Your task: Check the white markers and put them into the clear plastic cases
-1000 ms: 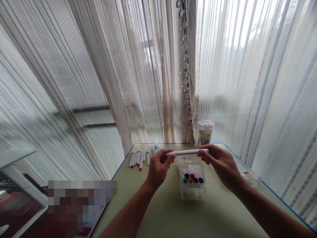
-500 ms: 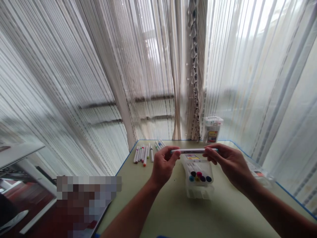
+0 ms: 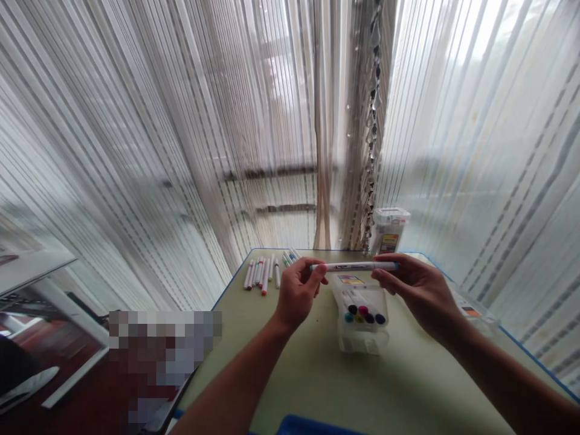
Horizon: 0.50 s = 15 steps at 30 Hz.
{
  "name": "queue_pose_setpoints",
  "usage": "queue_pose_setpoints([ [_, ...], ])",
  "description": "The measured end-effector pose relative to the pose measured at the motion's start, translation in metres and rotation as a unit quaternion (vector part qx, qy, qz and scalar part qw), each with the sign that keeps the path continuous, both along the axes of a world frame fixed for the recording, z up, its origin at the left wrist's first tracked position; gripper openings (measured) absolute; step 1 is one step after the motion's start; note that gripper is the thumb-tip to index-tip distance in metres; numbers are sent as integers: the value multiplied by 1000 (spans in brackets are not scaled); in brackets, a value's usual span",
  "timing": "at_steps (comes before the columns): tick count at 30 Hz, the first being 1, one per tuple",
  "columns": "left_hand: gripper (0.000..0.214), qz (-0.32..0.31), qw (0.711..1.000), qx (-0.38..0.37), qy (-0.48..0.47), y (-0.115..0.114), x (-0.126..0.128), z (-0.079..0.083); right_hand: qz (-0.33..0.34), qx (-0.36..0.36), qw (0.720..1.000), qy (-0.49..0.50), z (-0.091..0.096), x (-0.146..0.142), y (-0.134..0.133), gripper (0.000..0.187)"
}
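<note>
A white marker (image 3: pixel 353 266) with teal ends is held level above the table. My left hand (image 3: pixel 299 287) pinches its left end between thumb and fingers. At its right end, my right hand (image 3: pixel 414 281) has thumb and fingertips closed about the cap, the thumb slightly lower. Below the marker lies a clear plastic case (image 3: pixel 360 344) holding several markers, whose dark, pink, yellow and blue ends face me. Left of my left hand, several white markers (image 3: pixel 258 275) with coloured ends lie in a loose row. A few more (image 3: pixel 290 257) lie partly hidden behind that hand.
A tall clear container (image 3: pixel 390 232) with a label stands at the table's back right. Another clear plastic case (image 3: pixel 473 311) lies by the right edge. The pale green table (image 3: pixel 290 386) has blue edging, with a blue object (image 3: pixel 317 426) at the front. Curtains (image 3: pixel 272 121) hang behind.
The marker has turned in my fingers, so its printed side now shows more. My right fingers have loosened and lifted slightly. The view has shifted a little.
</note>
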<state>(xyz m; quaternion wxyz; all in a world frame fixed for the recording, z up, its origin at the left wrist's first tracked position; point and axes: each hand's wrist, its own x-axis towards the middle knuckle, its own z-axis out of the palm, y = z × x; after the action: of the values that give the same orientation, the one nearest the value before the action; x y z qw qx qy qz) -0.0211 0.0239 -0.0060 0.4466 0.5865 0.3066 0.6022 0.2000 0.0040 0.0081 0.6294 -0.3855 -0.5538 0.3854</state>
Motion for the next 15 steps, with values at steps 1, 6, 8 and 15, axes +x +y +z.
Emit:
queue_pose_setpoints([
  [1, 32, 1, 1000, 1, -3, 0, 0, 0, 1, -2, 1000, 0, 0, 0, 0, 39],
  [6, 32, 14, 1000, 3, -17, -2, 0, 3, 1, -2, 1000, 2, 0, -1, 0, 36],
  [8, 31, 23, 1000, 5, -20, -3, 0, 5, -2, 2, 1000, 1, -1, -1, 1, 35],
  [15, 30, 39, 999, 21, -23, -9, 0, 7, -29, 27, 998, -54, -10, 5, 13, 37],
])
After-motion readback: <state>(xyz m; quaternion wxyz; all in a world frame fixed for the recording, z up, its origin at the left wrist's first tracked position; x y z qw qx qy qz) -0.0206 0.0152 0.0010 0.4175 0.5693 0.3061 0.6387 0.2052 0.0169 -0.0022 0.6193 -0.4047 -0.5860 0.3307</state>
